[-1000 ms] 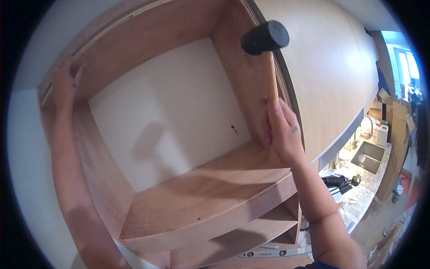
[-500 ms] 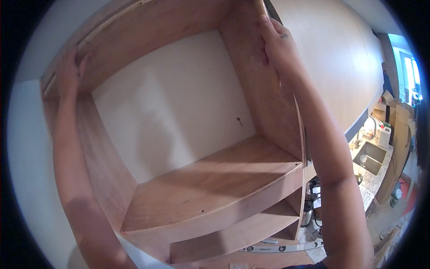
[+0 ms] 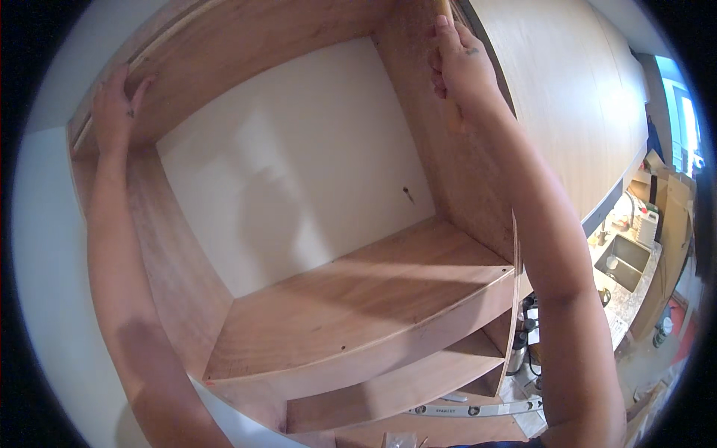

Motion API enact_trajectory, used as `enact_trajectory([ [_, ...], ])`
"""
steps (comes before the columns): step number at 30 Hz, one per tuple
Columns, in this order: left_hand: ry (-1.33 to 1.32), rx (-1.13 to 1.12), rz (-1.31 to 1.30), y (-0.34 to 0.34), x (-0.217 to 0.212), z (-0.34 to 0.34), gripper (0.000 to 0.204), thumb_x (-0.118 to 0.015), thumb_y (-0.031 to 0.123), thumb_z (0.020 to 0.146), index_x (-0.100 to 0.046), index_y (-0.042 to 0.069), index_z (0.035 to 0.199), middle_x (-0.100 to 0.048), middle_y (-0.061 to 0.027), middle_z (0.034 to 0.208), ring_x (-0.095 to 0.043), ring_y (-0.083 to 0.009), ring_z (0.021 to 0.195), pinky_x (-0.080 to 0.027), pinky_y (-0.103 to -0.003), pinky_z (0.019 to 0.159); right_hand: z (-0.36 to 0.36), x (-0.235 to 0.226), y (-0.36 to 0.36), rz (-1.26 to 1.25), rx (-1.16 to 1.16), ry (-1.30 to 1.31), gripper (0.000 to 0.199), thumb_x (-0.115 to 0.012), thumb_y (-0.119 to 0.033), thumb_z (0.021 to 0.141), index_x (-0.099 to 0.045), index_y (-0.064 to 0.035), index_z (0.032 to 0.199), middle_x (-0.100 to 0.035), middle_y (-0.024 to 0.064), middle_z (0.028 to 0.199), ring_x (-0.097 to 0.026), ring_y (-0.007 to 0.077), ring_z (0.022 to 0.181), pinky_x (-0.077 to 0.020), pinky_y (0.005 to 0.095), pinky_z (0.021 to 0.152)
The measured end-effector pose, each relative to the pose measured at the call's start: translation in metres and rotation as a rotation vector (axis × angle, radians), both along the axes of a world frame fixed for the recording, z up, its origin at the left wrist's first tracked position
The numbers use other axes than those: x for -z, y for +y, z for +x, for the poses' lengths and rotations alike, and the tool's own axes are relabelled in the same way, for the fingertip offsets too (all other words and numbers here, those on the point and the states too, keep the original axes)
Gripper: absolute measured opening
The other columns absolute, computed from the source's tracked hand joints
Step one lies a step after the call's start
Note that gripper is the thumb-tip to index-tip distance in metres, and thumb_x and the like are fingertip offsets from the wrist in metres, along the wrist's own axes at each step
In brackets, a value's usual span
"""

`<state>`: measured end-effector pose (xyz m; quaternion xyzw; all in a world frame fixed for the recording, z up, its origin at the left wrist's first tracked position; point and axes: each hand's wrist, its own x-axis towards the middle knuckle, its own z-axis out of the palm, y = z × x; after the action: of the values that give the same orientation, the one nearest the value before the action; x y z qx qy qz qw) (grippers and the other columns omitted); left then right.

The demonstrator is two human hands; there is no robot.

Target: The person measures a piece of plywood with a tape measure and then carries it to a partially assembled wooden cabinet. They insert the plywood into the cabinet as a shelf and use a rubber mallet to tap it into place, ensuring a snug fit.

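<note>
An open wooden cabinet (image 3: 358, 313) with reddish-brown plywood sides fills most of the view. My left hand (image 3: 113, 112) is at its upper left, thumb inside and fingers against the top front rail (image 3: 175, 26), gripping it. High on the right, my right hand (image 3: 467, 67) is closed around a slim light-wood piece (image 3: 455, 118) beside the right side panel (image 3: 407, 45). One end shows above the thumb and the other below the fingers; its full shape is hidden. My right forearm covers part of the panel's front edge.
A pale wall (image 3: 299, 149) with a small dark hole shows behind the cabinet. Below are a narrower shelf (image 3: 396, 396) and a spirit level (image 3: 478, 409). Closed cabinet doors (image 3: 560, 97) stand to the right, above a counter with a sink (image 3: 622, 261). Cardboard (image 3: 665, 254) leans nearby.
The view has shifted slightly, moving the cabinet interior rightward. My right hand has shifted slightly, and more of the light-wood piece shows below it. My left hand stays on the rail.
</note>
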<state>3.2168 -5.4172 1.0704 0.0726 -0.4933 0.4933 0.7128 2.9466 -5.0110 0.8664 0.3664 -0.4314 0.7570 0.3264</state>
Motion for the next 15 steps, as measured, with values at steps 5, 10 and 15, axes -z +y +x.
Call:
enact_trajectory([
  [5,-0.001,-0.021,-0.009,0.002,0.000,0.004,0.056,-0.072,0.048,0.092,-0.065,0.006,0.127,-0.071,-0.0211,0.115,-0.064,-0.0436,0.107,-0.050,-0.052,0.093,0.010,0.008,0.008,-0.003,-0.017,0.043,0.045,-0.044,-0.044,0.111,-0.061,-0.0031,0.117,-0.047,-0.0029,0.069,-0.044,0.0081,0.054,-0.0391,0.0263,0.048],
  [10,-0.070,-0.032,0.216,0.027,0.016,-0.008,0.058,-0.071,0.046,0.094,-0.064,0.003,0.133,-0.067,-0.0233,0.128,-0.062,-0.0444,0.117,-0.048,-0.050,0.104,0.009,0.031,0.012,-0.027,0.025,0.008,0.044,-0.043,-0.042,0.112,-0.062,-0.0024,0.117,-0.047,-0.0022,0.070,-0.044,0.0070,0.054,-0.0385,0.0249,0.048],
  [15,-0.041,0.023,0.058,-0.008,-0.002,0.004,0.055,-0.070,0.046,0.095,-0.063,0.005,0.132,-0.068,-0.0212,0.125,-0.062,-0.0444,0.117,-0.048,-0.050,0.102,0.008,0.047,0.005,-0.033,-0.020,-0.049,0.043,-0.049,-0.043,0.109,-0.062,-0.0028,0.099,-0.056,0.0032,0.069,-0.053,0.0136,0.054,-0.0443,0.0328,0.050],
])
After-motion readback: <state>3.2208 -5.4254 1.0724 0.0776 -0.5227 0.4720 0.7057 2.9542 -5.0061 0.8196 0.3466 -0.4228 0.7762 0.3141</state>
